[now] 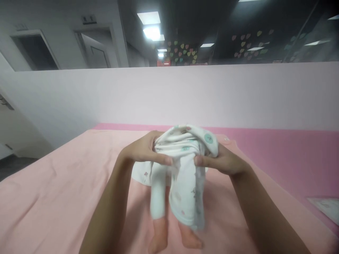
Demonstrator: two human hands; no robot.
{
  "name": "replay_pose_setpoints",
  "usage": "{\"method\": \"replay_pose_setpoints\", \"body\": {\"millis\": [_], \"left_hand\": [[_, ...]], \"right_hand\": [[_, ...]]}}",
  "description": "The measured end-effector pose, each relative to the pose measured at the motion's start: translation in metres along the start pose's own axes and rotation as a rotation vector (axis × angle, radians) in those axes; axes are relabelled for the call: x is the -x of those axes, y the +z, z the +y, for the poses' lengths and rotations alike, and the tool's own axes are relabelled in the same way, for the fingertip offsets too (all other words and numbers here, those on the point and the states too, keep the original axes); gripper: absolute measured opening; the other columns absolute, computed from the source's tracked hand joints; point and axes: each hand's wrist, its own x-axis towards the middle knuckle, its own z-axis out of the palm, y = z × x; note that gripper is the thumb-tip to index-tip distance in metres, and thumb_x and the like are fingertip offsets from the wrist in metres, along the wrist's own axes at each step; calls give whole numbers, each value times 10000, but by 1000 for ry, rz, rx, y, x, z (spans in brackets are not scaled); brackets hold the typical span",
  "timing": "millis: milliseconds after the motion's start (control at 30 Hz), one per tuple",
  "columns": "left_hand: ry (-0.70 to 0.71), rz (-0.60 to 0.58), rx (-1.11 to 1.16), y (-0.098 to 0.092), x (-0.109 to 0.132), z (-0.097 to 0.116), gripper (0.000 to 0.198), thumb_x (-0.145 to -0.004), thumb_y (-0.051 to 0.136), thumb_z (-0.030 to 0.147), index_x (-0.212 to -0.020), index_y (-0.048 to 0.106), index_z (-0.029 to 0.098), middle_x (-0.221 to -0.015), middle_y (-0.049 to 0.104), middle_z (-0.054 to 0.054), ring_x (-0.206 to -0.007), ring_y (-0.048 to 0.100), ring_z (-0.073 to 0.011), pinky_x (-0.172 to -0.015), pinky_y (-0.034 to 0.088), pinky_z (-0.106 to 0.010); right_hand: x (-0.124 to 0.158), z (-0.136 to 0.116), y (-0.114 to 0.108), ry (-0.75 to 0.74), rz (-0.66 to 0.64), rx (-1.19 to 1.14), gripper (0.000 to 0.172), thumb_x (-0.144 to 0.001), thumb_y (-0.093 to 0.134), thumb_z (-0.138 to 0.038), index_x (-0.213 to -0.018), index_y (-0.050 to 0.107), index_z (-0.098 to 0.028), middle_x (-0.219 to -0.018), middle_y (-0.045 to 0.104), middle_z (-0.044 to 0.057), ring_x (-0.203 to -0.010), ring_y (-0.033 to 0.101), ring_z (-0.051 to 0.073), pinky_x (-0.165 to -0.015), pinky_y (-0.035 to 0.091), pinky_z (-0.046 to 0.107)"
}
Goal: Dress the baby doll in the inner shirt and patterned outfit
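At the centre of the frame, my left hand (144, 148) and right hand (224, 160) pinch the bunched white printed cloth garment (185, 180) under their thumbs, above two small bare feet (160, 234) at bottom centre.

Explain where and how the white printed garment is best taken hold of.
Probably by the garment's gathered upper folds, from both sides, thumbs on the near face: the cloth bunches thickly there between the left hand and right hand. The lower panel hangs loose, so would likely offer less control.
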Motion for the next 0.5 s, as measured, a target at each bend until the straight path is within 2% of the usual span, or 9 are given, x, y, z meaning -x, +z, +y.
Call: {"method": "replay_pose_setpoints", "body": {"millis": [100, 200, 300, 367, 433, 500], "left_hand": [[56, 85, -42, -2, 0, -1, 369, -846, 821, 446, -1036, 705, 152, -945, 727, -66, -847, 686, -210, -720, 551, -279], [169, 230, -39, 1, -4, -3, 286, -891, 790, 413, -969, 652, 176, -863, 676, -24, -764, 628, -145, -664, 505, -220], [145, 249, -19, 7, -10, -6, 242, -912, 776, 386, -955, 648, 185, -813, 649, -4, -732, 607, -125, -649, 490, -202], [102, 209, 8, 10, -12, -7, 265, -925, 752, 417, -1024, 689, 179, -865, 687, -32, -795, 653, -156, -690, 525, -228], [73, 143, 44, 11, -12, -7, 361, -893, 769, 471, -1083, 722, 168, -912, 719, -60, -854, 692, -203, -712, 558, -265], [40, 44, 49, 10, -11, -5, 416, -807, 839, 484, -1047, 749, 156, -902, 734, -71, -851, 708, -237, -691, 576, -289]], "right_hand": [[-2, -3, 5, 54, -115, 3, 509, -1002, 699, -428, -1450, 605, -207, -1234, 737, 100, -1139, 706, 259, -931, 621, 371], [-8, -5, 11, 103, -220, 107, 498, -922, 801, -387, -1369, 667, -213, -1234, 734, 81, -1159, 690, 259, -983, 600, 383], [-8, -1, 9, 111, -297, 107, 503, -839, 874, -389, -1279, 716, -203, -1168, 750, 70, -1129, 696, 271, -945, 614, 375], [-4, 6, 1, 99, -221, 56, 492, -866, 846, -405, -1296, 707, -208, -1138, 755, 71, -1108, 707, 273, -915, 624, 370], [1, 13, -8, 65, -17, 11, 542, -888, 821, -432, -1368, 663, -233, -1149, 751, 78, -1117, 706, 283, -919, 624, 384], [5, 18, -15, 28, 151, -28, 643, -876, 819, -488, -1438, 609, -258, -1166, 744, 88, -1125, 702, 302, -911, 625, 399]]}}
